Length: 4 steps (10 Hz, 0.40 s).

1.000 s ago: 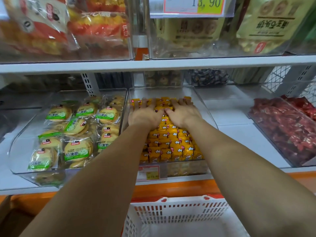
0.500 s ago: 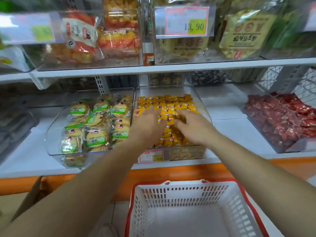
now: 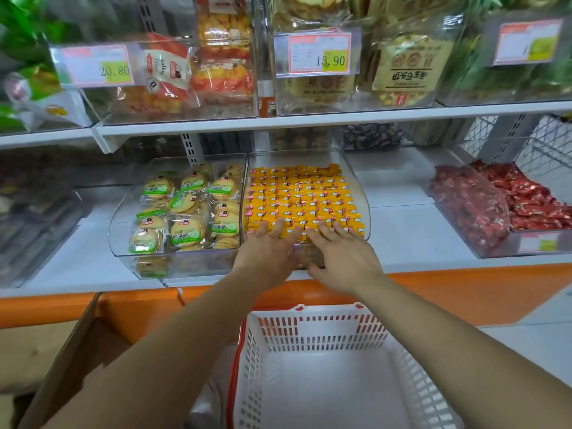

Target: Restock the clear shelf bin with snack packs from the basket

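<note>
While reaching over the basket [image 3: 325, 332], rested left hand [image 3: 266, 253] and right hand [image 3: 346, 258] side by side on the front rows of yellow packs [image 3: 297, 193] filling the bin [image 3: 362, 196] on the shelf [image 3: 408, 239]; held fingers [image 3: 280, 226] straight and slightly spread, touching the packs, gripping nothing.
</note>
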Tool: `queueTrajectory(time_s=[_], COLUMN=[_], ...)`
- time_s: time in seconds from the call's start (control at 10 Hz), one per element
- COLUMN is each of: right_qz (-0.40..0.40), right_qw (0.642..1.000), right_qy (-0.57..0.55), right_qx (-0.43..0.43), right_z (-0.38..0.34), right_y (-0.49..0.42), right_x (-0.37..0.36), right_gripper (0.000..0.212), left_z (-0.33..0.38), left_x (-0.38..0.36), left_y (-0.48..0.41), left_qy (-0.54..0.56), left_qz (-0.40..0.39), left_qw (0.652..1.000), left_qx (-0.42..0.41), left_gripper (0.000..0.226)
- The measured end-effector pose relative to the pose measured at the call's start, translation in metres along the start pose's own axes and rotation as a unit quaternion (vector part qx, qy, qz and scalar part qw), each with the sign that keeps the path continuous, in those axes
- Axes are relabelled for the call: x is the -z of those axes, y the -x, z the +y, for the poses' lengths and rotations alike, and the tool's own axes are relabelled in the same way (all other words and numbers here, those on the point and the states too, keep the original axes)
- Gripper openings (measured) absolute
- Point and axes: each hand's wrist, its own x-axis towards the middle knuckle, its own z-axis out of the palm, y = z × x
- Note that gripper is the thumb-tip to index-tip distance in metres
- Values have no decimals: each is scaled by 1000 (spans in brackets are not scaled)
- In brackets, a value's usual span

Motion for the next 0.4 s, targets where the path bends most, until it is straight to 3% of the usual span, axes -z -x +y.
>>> queueTrajectory(time_s=[0.2, 0.3, 0.4], right_qz=[-90, -125, -94], right_qw=[995, 992, 995], right_qy=[-43, -35, -18], right_qx=[-6, -8, 4], right_z=[-1, -2, 2], right_y=[2, 0, 5], right_x=[29, 55, 78], right_gripper=[78, 76, 56], left_z=[5, 5, 4], left_x=[35, 62, 86], left_y=[15, 29, 47], left_qy=[36, 78, 98], left_qz=[-69, -56, -42], left_qw=[997, 995, 994], left_qx=[14, 30, 9], left_gripper=[65, 65, 63])
